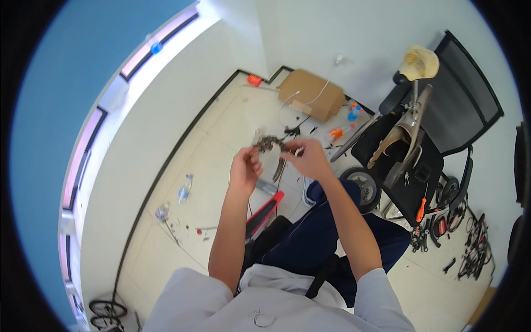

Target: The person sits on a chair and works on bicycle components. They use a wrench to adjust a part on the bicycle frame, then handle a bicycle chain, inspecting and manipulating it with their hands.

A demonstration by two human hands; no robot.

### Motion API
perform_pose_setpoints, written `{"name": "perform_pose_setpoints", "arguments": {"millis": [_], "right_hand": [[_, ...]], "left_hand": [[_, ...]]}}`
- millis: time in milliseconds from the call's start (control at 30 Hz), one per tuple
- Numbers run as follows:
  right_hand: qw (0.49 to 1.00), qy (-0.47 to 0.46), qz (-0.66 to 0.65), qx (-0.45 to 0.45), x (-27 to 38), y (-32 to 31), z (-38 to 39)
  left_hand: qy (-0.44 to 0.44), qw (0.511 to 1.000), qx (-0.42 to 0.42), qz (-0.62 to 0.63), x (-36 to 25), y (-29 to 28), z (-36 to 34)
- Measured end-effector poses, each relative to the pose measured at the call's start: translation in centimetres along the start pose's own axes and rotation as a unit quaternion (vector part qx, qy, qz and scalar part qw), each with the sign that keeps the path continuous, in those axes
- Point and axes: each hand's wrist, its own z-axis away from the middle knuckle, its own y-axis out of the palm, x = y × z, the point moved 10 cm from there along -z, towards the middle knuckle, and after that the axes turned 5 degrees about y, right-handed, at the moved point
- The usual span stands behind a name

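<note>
Pinching a dark, knobbly chain-like part (pixel 269 143) in both hands, out in front of the body, above a pale tiled floor (pixel 207 160). Pressing the fingers of the left hand (pixel 246 169) together on its left end, with the lower ones curled toward the palm; gripping its right end between thumb and fingers of the right hand (pixel 310 157). Too small and blurred to make out link by link. Just below the right hand, in view beside a dark curved strip (pixel 279 170), impossible to tell whether hanging or lying.

Dressed in a light grey T-shirt (pixel 276 310) and navy trousers (pixel 301 238), with a red-and-black object (pixel 265 214) to the right of the left forearm. Surrounded by scattered parts: at left, by a clear plastic bottle (pixel 185 189) on its side; beyond the hands, by a sheet of brown cardboard (pixel 312 94) and an orange bottle (pixel 336 133). At right, flanked by a black mesh-backed chair (pixel 470 94) bearing a curved metal frame (pixel 406 133), topped by a cream-coloured saddle (pixel 418 62), and an orange-handled screwdriver (pixel 421 211). Farther right, near a tangled dark heap (pixel 477 249) on the floor.
</note>
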Motion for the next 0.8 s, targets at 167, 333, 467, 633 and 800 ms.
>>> {"name": "perform_pose_setpoints", "arguments": {"millis": [167,333,467,633,800], "right_hand": [[1.000,-0.014,-0.002,0.003,2.3,0.2,-1.1],[0.998,-0.013,0.059,0.003,3.5,-0.1,-1.3],[0.998,-0.005,0.067,-0.018,3.2,-0.7,-1.3],[0.997,0.001,0.066,-0.028,2.0,-1.1,-1.0],[0.998,0.016,0.054,-0.030,1.5,-1.4,-0.7]], "left_hand": [[0.094,0.986,-0.002,-0.140,-3.0,-0.2,0.5],[0.122,0.966,0.022,-0.228,-2.0,1.5,0.8],[0.225,0.918,0.040,-0.323,-2.2,3.1,1.1],[0.143,0.975,0.079,-0.149,-1.9,3.0,0.7],[0.076,0.987,0.141,0.007,-2.2,3.7,1.4]]}}
